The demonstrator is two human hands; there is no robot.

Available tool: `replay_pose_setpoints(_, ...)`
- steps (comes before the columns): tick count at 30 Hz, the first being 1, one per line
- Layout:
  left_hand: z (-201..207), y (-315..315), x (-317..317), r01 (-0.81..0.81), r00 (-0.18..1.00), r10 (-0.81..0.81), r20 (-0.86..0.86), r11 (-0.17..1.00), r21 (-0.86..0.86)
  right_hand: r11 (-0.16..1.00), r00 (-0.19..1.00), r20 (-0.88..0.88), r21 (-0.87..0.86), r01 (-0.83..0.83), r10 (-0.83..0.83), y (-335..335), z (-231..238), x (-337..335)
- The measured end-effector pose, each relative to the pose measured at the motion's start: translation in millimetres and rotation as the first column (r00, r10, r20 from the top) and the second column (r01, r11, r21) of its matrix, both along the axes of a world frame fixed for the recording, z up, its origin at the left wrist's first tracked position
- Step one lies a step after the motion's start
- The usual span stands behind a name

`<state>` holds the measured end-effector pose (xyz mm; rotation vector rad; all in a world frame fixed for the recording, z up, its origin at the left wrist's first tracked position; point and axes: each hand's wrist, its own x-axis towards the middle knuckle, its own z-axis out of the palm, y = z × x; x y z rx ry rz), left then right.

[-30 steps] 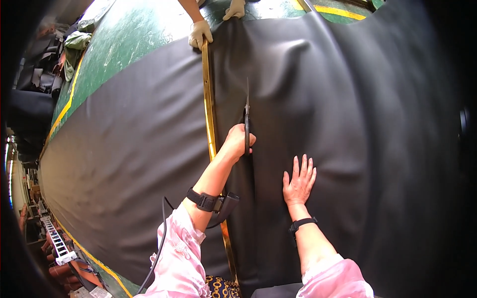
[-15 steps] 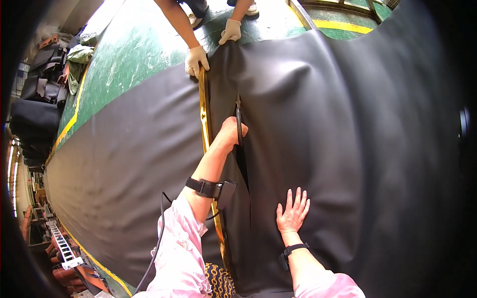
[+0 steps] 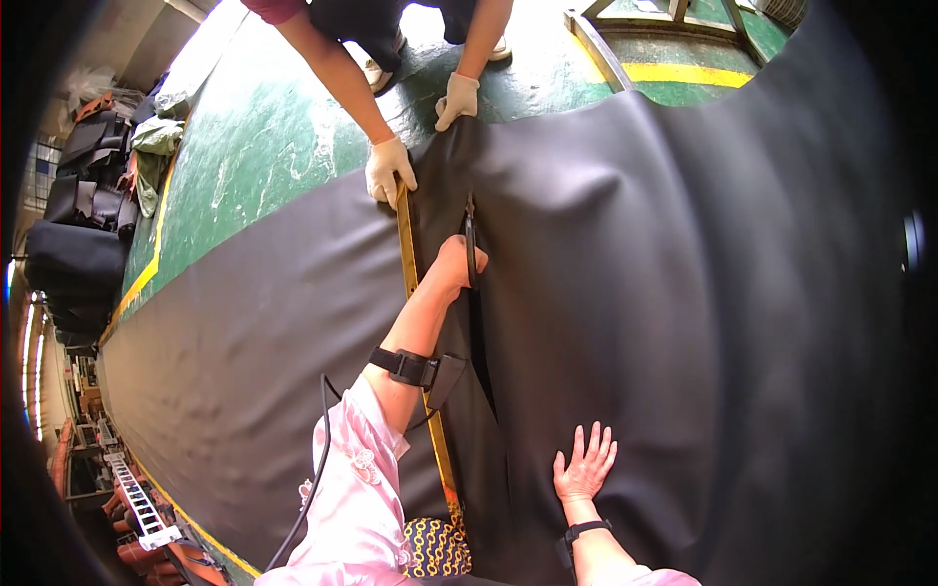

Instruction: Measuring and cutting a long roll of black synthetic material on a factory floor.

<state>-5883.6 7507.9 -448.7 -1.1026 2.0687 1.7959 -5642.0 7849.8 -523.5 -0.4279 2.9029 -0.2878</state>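
Observation:
My left hand point(image 3: 457, 262) is closed round the dark handles of a pair of scissors point(image 3: 471, 230), whose blades point away from me into a wide black sheet point(image 3: 625, 322). Behind the scissors a narrow cut point(image 3: 479, 356) runs back toward me. Lying flat on the sheet to the right of the cut is my right hand point(image 3: 584, 469), fingers spread. A long gold-coloured bar point(image 3: 408, 244) lies on the sheet left of the cut, passing under my left forearm. At its far end a co-worker's gloved hand point(image 3: 389, 174) grips it; their other gloved hand point(image 3: 457, 102) holds the sheet's far edge.
Beyond the sheet lies a green floor point(image 3: 264, 166) with yellow lines, where the co-worker stands. A metal frame point(image 3: 606, 59) stands at the far right. Dark folded material point(image 3: 73, 249) is piled at the left, and a white ladder-like rack point(image 3: 142, 498) lies nearer.
The scissors have advanced along the sheet toward its far edge, and the cut reaches farther. My view has shifted, so the co-worker appears lower. My right hand stays flat on the sheet.

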Motion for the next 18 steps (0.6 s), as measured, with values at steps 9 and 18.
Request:
replay_pose_setpoints(9, -1, -27, -37, -0.044, 0.996, 0.048, -0.073, 0.997, 0.059, 1.0, 1.0, -0.006, 0.004, 0.003, -0.003, 0, -3, 1)
replay_pose_setpoints(18, -1, -49, -71, -0.029, 0.997, 0.036, -0.073, 0.995, 0.098, 1.0, 0.999, 0.032, 0.004, 0.005, -0.005, -3, 1, -3)
